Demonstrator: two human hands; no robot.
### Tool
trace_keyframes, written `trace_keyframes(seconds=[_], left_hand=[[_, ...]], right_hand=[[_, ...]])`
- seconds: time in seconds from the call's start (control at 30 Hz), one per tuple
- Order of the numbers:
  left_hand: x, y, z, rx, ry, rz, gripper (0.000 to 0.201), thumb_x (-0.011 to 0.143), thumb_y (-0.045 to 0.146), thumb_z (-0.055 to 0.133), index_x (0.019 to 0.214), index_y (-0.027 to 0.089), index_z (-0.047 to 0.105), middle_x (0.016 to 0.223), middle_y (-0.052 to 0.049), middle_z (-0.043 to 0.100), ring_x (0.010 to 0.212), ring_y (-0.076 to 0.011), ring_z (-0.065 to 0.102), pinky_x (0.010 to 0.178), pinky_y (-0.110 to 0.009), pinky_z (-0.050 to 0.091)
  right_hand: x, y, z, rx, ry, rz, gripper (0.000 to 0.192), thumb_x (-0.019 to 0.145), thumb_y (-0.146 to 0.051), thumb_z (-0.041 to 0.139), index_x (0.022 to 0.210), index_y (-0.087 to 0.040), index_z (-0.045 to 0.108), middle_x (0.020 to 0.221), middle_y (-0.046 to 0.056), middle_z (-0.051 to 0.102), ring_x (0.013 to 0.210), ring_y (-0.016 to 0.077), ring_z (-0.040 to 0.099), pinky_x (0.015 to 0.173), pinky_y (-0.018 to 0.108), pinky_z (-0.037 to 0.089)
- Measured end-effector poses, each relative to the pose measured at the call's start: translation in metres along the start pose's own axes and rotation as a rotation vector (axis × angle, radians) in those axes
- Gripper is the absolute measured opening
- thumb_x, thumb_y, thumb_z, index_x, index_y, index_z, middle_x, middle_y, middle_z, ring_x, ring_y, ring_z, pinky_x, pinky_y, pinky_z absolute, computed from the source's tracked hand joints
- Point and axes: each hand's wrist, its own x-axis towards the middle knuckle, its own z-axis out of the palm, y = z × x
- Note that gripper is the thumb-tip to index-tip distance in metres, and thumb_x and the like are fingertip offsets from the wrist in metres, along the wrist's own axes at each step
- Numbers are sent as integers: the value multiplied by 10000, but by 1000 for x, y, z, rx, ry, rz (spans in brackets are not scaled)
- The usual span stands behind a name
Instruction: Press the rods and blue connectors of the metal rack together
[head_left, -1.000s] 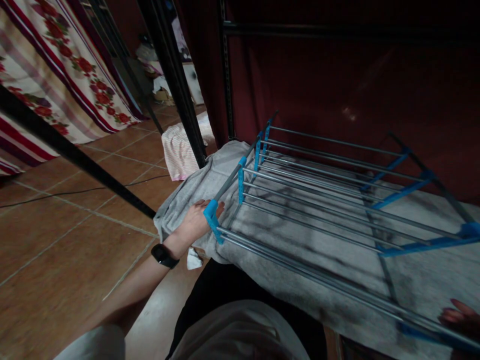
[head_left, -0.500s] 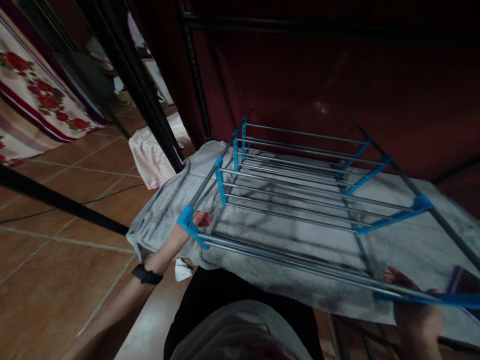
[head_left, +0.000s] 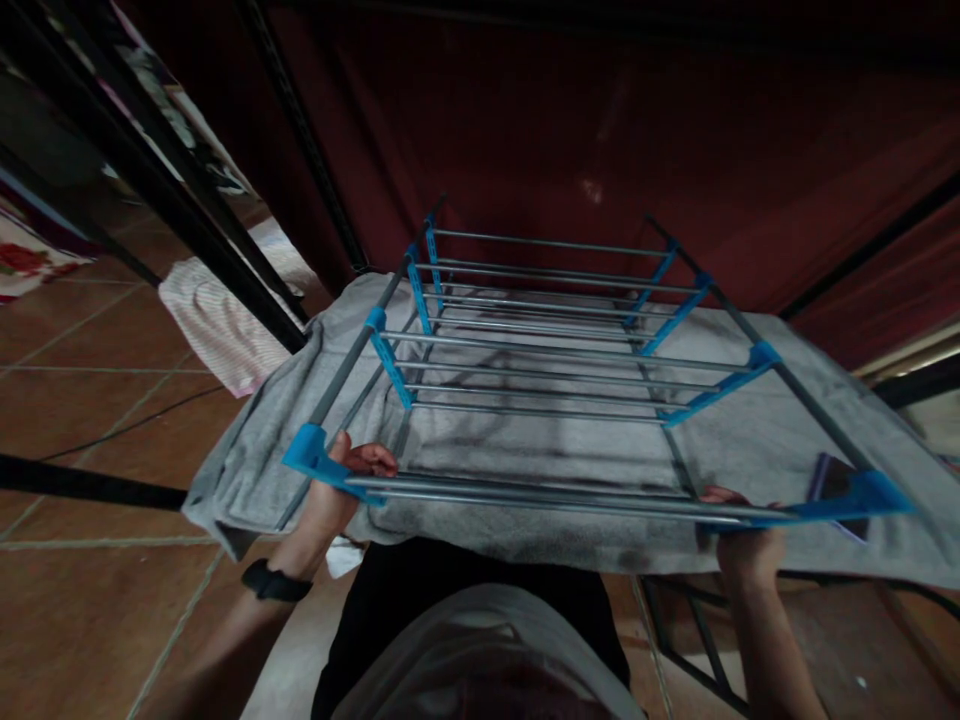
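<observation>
A rack (head_left: 562,352) of grey metal tubes with blue plastic joints lies on a grey blanket (head_left: 517,440) in front of me. My left hand (head_left: 351,478) is closed around the rack's near left corner, by its blue joint. On the near right side my right hand (head_left: 742,530) grips the blue end bracket from below, its fingertips showing above. A black band (head_left: 276,580) is on my left wrist. Parts of the fingers of both hands are hidden behind the rack.
Black metal posts (head_left: 161,190) stand at the left, by a striped cloth (head_left: 225,320). A dark flat object with a purple edge (head_left: 838,495) lies under the rack's right corner. Behind hangs a dark red sheet (head_left: 525,130). A cable (head_left: 142,425) crosses the tiled floor (head_left: 82,590).
My view has swung to the right, so the rack and blanket sit further left. Both hands stay at the rack's near corners, and the right hand now shows more clearly.
</observation>
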Motion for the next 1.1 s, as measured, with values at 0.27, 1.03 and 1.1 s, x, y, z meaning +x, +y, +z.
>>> trace_keyframes(seconds=[0.27,1.03,1.1], left_hand=[[7,3,1,6,37,48,749,786,799,409,653,118,691,543,-82,602,452,-157,501,451,-279,381],[5,2,2,25,48,22,661,791,719,474,657,109,690,546,-69,575,495,-156,497,492,-269,412],[5,2,2,24,53,6,644,794,706,474,666,112,690,558,-70,589,492,-155,498,492,-271,417]], right_hand=[[1,7,0,-7,104,27,656,866,-689,360,723,-132,674,659,91,644,575,197,599,478,305,478],[1,14,12,57,281,37,552,900,-564,325,652,-165,614,602,52,609,528,171,527,432,280,411],[1,14,15,63,308,52,533,903,-529,307,643,-168,603,585,47,599,531,176,518,430,287,406]])
